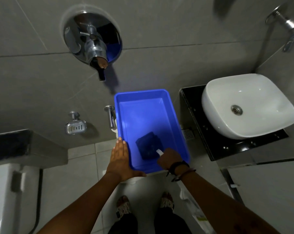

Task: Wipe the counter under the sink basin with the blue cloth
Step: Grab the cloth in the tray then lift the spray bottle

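The step in hand looks like fetching the cloth, wiping not yet begun; the left hand (pixel 120 159) lies flat and open on the rim of the blue tub (pixel 143 100); the right hand (pixel 168 157) reaches inside, its grip apparently closing on the blue cloth (pixel 147 146), fingers hidden; at 2 o'clock, the black desk (pixel 193 112) under the sink basin (pixel 247 105) awaits; next, lift the cloth across.

The sink basin (pixel 247 105) covers most of the black counter (pixel 193 119) (only edge strips lie open); blue tub (pixel 119 105) flanks it.
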The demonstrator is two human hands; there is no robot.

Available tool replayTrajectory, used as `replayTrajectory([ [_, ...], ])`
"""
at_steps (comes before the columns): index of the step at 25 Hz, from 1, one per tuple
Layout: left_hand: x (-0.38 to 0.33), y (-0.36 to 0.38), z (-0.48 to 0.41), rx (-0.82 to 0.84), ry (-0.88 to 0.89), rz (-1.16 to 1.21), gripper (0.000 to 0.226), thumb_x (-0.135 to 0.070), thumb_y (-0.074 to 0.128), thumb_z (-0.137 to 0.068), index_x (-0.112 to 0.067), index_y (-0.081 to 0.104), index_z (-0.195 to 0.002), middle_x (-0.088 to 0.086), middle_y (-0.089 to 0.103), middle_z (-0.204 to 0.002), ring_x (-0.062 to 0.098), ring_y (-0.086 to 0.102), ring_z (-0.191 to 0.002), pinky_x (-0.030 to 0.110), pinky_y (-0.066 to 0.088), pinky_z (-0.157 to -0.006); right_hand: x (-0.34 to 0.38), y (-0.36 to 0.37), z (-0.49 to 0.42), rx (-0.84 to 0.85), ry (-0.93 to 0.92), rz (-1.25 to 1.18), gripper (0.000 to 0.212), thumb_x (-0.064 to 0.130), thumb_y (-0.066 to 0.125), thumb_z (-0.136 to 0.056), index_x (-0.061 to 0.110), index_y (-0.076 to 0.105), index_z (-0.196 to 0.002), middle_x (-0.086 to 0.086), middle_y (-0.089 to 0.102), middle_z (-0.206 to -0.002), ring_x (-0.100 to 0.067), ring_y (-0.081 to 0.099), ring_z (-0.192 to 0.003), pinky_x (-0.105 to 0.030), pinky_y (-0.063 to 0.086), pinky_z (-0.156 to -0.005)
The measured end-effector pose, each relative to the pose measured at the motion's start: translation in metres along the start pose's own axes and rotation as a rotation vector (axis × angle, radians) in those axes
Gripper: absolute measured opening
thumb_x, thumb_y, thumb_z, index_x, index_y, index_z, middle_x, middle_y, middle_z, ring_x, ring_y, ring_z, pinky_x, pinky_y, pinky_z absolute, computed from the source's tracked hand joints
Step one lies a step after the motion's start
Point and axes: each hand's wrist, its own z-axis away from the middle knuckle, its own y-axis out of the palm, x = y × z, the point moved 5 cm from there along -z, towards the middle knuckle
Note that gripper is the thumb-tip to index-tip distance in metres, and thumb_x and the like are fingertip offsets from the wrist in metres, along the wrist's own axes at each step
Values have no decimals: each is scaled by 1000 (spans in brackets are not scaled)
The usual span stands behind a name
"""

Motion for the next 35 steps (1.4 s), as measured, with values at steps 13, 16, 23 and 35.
replayTrajectory([
  [13,1,-5,0,30,-7,-2,162,-97,58,-39,-14,-41,-136,15,-36,-156,31,-31,-144,46,-7,-122,9,3,4,51,64,2,36,26,54,-91,18,36,-61,1,39,-61,-12,37,-53,-23,30,-47],
  [16,1,-3,-1,33,1,3,163,-98,57,-38,-15,-44,-135,14,-37,-155,31,-31,-145,45,-8,-121,8,4,5,55,59,-53,28,20,56,-89,17,40,-66,2,40,-63,-12,40,-55,-23,35,-51],
  [23,4,-1,-2,31,0,-21,164,-103,48,-34,-14,-45,-136,11,-43,-151,31,-31,-145,45,-8,-121,15,-4,7,19,73,-28,8,16,56,-88,11,50,-86,1,42,-62,-22,51,-74,-29,42,-68],
  [35,4,-1,-4,16,7,-25,167,-99,57,-37,-8,-32,-145,15,-35,-155,32,-26,-146,49,-2,-123,33,-38,30,-15,-61,-158,15,16,56,-87,6,60,-98,-8,53,-80,-27,57,-74,-30,40,-69],
])
